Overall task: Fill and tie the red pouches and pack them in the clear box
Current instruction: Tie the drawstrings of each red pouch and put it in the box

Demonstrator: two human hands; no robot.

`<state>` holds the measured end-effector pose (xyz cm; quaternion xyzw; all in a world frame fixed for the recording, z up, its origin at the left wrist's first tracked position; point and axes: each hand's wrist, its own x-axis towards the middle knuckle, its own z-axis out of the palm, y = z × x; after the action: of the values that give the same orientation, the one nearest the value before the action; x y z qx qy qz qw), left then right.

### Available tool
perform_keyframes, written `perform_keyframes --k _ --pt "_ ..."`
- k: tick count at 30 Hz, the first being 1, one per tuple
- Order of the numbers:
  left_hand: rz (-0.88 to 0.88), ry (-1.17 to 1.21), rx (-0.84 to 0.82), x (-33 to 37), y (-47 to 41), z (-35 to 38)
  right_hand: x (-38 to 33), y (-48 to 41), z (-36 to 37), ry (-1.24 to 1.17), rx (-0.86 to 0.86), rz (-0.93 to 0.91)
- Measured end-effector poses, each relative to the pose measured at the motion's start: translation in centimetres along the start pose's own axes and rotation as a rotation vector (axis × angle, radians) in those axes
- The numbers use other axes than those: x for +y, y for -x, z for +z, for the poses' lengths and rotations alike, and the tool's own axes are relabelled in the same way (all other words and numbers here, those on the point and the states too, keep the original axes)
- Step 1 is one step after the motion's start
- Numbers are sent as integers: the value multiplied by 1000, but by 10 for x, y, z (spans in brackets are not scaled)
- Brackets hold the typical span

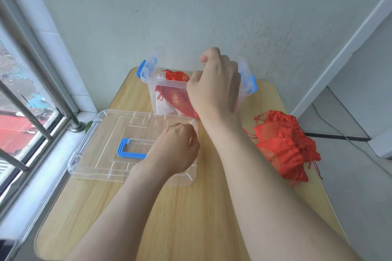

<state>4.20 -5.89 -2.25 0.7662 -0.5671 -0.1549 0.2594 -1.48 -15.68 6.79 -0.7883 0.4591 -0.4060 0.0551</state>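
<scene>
While against wall point(191, 6), table point(191, 218) under box point(169, 85)

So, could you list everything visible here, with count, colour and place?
table: one, light wood, under everything
clear box: one, transparent with blue latches, far end of table, open
red pouches in box: several, red with gold print, exact count hidden
loose red pouches: a pile, red, right edge of table
lid: one, clear with blue handle, flat on table, left of centre
window bars: grey metal, far left
left hand: one, fingers curled, over the lid
right hand: one, fingers curled, above the box
</scene>
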Motion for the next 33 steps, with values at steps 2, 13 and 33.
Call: perform_keyframes --k 2,13,33 --pt "10 -53 -15 -2 -1 4 4 18 -5 -68 105 6" --pt "61 -263 24 24 6 16 89 83 -58 -118 -82 433" --pt "284 -98 -173 52 13 45 122 92 -70 421 -233 367"
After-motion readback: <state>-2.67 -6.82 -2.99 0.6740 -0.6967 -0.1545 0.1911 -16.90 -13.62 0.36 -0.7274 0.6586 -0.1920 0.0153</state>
